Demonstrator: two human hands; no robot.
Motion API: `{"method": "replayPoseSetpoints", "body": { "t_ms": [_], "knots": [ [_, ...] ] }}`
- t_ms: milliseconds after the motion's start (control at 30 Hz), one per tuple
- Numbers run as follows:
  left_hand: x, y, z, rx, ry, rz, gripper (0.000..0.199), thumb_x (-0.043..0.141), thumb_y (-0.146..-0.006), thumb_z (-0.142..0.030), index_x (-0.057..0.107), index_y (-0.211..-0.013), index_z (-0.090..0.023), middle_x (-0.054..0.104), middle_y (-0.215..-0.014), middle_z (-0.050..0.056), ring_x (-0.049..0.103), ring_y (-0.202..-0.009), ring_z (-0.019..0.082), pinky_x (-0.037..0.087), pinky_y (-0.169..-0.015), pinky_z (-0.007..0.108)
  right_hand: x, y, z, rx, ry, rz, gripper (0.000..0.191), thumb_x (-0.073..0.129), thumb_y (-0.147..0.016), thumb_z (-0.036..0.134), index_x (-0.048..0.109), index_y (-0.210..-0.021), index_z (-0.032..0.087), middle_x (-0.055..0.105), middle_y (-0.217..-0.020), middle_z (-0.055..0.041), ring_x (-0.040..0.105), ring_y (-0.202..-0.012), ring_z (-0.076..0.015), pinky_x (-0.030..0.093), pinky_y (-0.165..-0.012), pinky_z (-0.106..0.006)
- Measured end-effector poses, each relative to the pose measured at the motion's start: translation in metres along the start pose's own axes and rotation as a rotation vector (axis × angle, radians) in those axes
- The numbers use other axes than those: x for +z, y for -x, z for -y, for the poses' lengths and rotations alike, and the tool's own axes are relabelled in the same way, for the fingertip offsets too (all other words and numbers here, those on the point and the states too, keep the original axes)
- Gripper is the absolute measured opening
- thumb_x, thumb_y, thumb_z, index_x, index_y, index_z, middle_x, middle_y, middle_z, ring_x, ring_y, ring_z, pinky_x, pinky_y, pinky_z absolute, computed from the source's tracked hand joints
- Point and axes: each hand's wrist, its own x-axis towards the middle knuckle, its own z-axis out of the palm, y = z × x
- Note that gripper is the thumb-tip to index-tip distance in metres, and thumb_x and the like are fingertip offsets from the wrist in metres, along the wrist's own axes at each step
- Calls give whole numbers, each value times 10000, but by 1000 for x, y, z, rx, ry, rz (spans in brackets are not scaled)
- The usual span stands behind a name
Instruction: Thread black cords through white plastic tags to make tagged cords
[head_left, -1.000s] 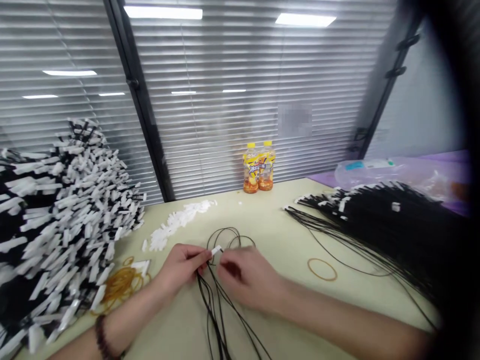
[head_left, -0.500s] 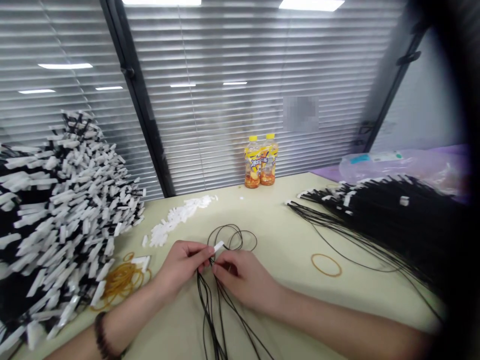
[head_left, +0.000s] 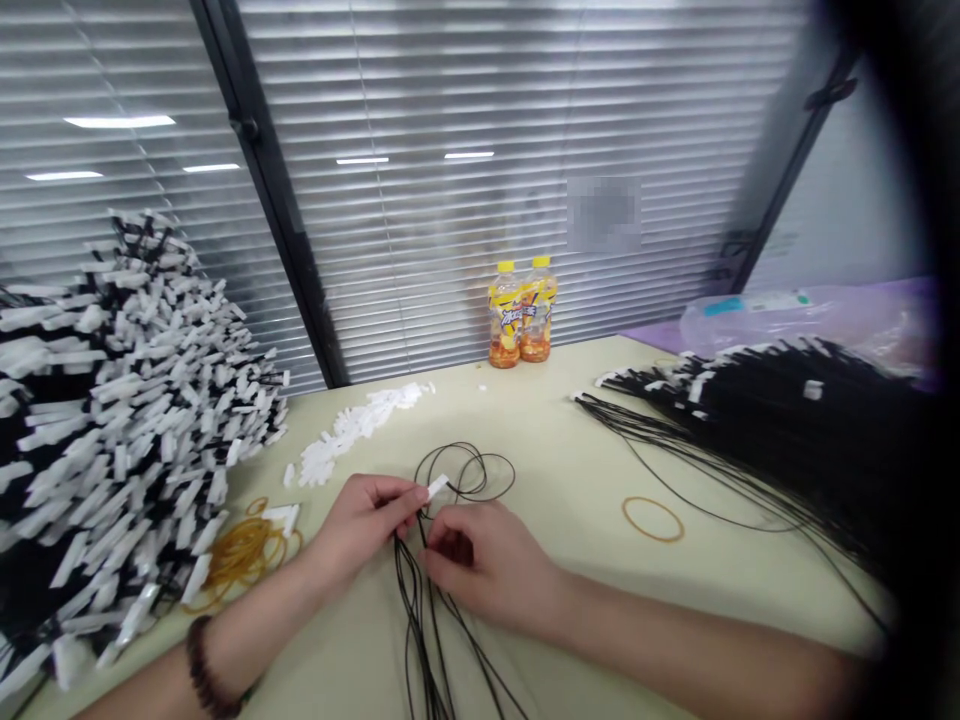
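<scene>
Right hand (head_left: 487, 565) drawn in toward the left, its fingers grasping black cords (head_left: 414, 610), left hand (head_left: 367, 525) with fingers pinching a white plastic tag (head_left: 438, 486), above the pale surface (head_left: 570, 450)

From the two drink bottles (head_left: 521, 313) at the back of your counter (head_left: 570, 440), a heap of tagged cords (head_left: 127, 420) lies left, loose plastic tags (head_left: 349, 430) nearer left, a cord bundle (head_left: 757, 430) right, and loose cords (head_left: 424, 620) in front.

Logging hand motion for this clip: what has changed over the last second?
The right hand moved left, its fingers closing in on the black cords just below the white tag; the view tilted slightly down. The left hand still pinches the tag; the rubber band stayed put.
</scene>
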Motion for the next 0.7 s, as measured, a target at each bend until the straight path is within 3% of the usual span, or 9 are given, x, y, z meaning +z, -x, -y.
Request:
{"method": "replayPoseSetpoints", "body": {
  "t_ms": [333,433,533,633,700],
  "knots": [
    [-2,-1,1,-60,77,-27,343,557,-691,-444,601,-725,-106,436,-541,-15,361,-503,52,222,-427,156,-3,1,1,35,-162,-12,183,407,-805,263,491,-680,160,494,-593,15,398,-526,-71,292,-479,-181],
    [-5,-2,1,-130,119,-48,349,573,-673,-446,594,-711,-100,415,-524,-19,332,-468,45,185,-394,159,-10,-1,5,197,-424,47,110,419,-796,258,472,-838,171,539,-638,3,388,-478,-66,297,-443,-181],
    [-10,-5,1,-173,165,-56,333,596,-656,-422,595,-713,-94,411,-526,-16,327,-458,44,172,-375,160,-27,-8,10,318,-756,121,240,469,-748,230,447,-983,186,542,-643,6,322,-405,-46,235,-384,-170],
    [-13,-8,2,-195,162,-47,342,601,-649,-422,602,-723,-87,417,-532,-11,327,-451,43,177,-366,158,-54,-16,16,295,-1069,136,130,442,-711,192,516,-798,130,528,-625,-16,302,-388,-31,171,-373,-177],
    [-13,-8,3,-204,163,-47,349,611,-637,-423,608,-734,-88,421,-542,-9,337,-458,46,175,-360,155,-76,-20,22,276,-1230,66,137,421,-671,175,529,-731,116,536,-634,-32,302,-388,-33,177,-375,-187]
  ]
}}
